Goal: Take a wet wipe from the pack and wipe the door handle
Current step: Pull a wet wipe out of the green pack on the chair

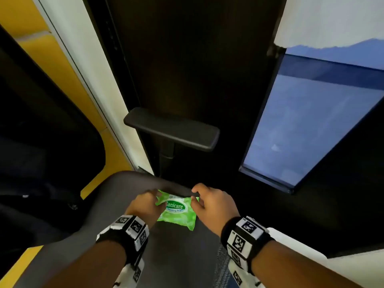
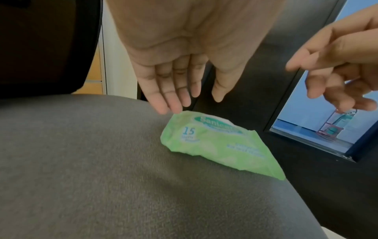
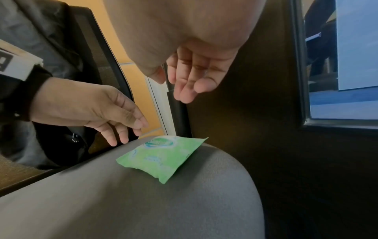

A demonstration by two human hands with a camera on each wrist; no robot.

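Note:
A green wet wipe pack (image 1: 178, 213) (image 2: 214, 145) (image 3: 161, 156) lies flat on a grey chair seat (image 1: 99, 225), near its far edge. My left hand (image 1: 154, 199) (image 2: 196, 97) (image 3: 124, 131) hovers over the pack's far left corner with straight fingers; whether the tips touch it I cannot tell. My right hand (image 1: 196, 199) (image 3: 184, 87) (image 2: 327, 80) hangs just above the pack's far right corner, fingers loosely curled, holding nothing. No door handle shows plainly in any view.
A black chair armrest (image 1: 172, 129) juts out above the seat. Behind it stands a dark door (image 1: 197, 59) with a glass pane (image 1: 301, 125) on the right. A yellow wall (image 1: 41, 48) and dark clothing (image 1: 41, 142) lie to the left.

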